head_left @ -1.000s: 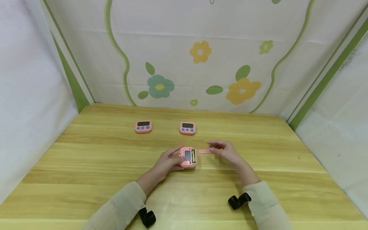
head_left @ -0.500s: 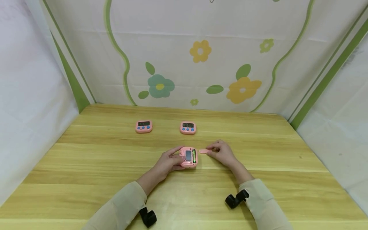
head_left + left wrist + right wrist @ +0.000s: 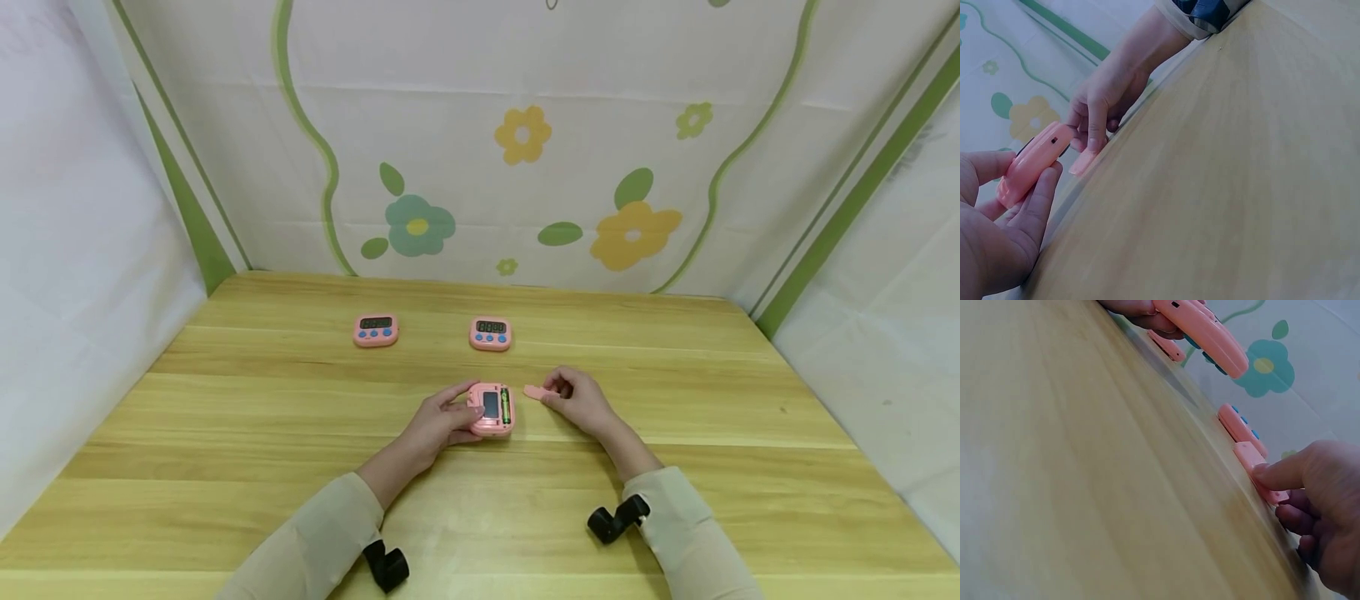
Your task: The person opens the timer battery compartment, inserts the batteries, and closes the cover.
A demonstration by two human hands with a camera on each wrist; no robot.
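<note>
My left hand (image 3: 437,423) grips a pink digital timer (image 3: 482,427) with its back facing up. Its battery slot stands uncovered at the right side, and a green battery (image 3: 506,407) lies in it. Just to the right, my right hand (image 3: 587,402) pinches a flat pink battery cover (image 3: 534,392) between thumb and fingers, a small gap away from the timer. In the right wrist view the thumb lies over the cover (image 3: 1249,454). The left wrist view shows the timer (image 3: 1030,167) edge-on between left thumb and fingers, its back hidden there.
Two more pink timers with blue buttons sit farther back on the wooden table (image 3: 225,400): one at the left (image 3: 376,331), another behind the held timer (image 3: 491,334). A white flowered cloth (image 3: 465,183) rises behind the table's far edge.
Over the last second the right fingers have shifted their hold on the cover, and its visible end has moved slightly right, away from the timer. The left hand keeps the timer nearly still.
</note>
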